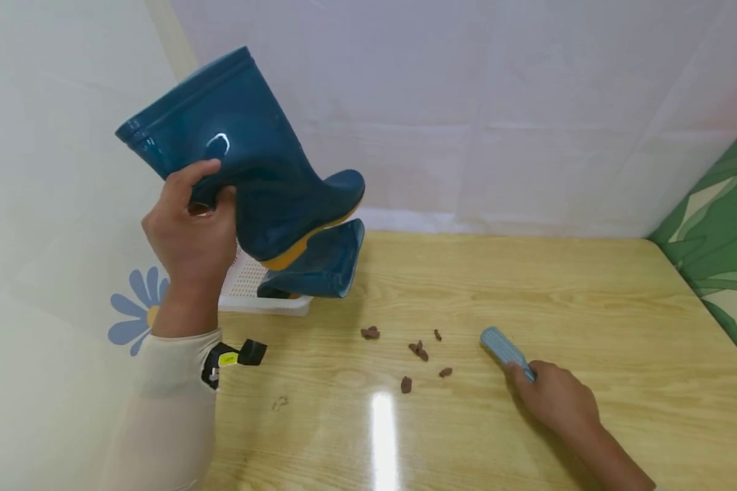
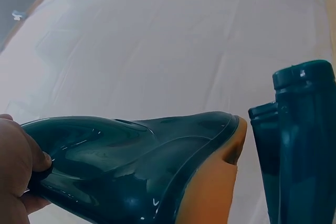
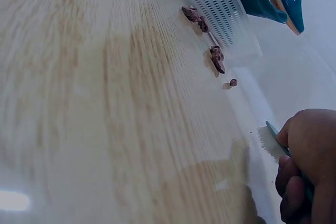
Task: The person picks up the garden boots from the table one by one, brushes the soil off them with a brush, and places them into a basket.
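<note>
My left hand [image 1: 190,225] grips a dark blue rubber boot [image 1: 221,136] by its shaft, pinching the rubber between fingers and thumb. The boot is held up in the air, tilted, its orange-yellow sole facing down to the right. In the left wrist view the boot [image 2: 121,166] shows its sole edge on the right. My right hand [image 1: 555,399] holds a light blue brush [image 1: 503,346] by the handle, low over the table's right side. The right wrist view shows the pale bristles of the brush [image 3: 270,142].
Another blue boot [image 1: 319,262] lies in a white perforated basket [image 1: 264,307] at the table's left, its opening towards the right. Several brown clumps [image 1: 419,350] are scattered on the wooden table [image 1: 528,286]. A pale cloth wall [image 1: 405,136] rises behind.
</note>
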Motion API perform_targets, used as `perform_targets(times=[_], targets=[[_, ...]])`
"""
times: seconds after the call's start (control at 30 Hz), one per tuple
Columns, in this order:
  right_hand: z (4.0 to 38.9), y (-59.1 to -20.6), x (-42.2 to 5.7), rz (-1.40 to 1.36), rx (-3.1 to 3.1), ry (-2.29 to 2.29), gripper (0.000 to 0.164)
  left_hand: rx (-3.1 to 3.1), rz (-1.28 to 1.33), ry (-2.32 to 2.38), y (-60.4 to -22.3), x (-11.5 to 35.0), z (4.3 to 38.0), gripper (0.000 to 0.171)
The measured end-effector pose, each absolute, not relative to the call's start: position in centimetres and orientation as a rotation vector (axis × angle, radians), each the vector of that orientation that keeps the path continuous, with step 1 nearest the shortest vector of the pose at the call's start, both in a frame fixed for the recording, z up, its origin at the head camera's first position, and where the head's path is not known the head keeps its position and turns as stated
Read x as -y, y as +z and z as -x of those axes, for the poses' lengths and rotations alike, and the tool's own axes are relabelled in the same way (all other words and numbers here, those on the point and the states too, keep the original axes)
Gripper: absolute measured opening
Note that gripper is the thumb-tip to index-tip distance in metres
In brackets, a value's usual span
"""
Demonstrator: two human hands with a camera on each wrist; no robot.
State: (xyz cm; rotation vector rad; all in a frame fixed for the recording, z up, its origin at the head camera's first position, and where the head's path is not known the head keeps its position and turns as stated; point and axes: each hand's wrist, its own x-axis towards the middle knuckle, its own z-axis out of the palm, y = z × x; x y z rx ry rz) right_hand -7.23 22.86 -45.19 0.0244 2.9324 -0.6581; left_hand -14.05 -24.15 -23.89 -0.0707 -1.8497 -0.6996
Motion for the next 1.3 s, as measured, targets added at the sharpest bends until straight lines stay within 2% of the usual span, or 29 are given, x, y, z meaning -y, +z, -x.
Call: perform_targets(times=[1.3], targets=[[6.7,-45.0,-23.1,-0.053,-2.917,-0.647,0.062,1.864,-0.137,-0.638,-28.7,29.4,14.2,0.023]])
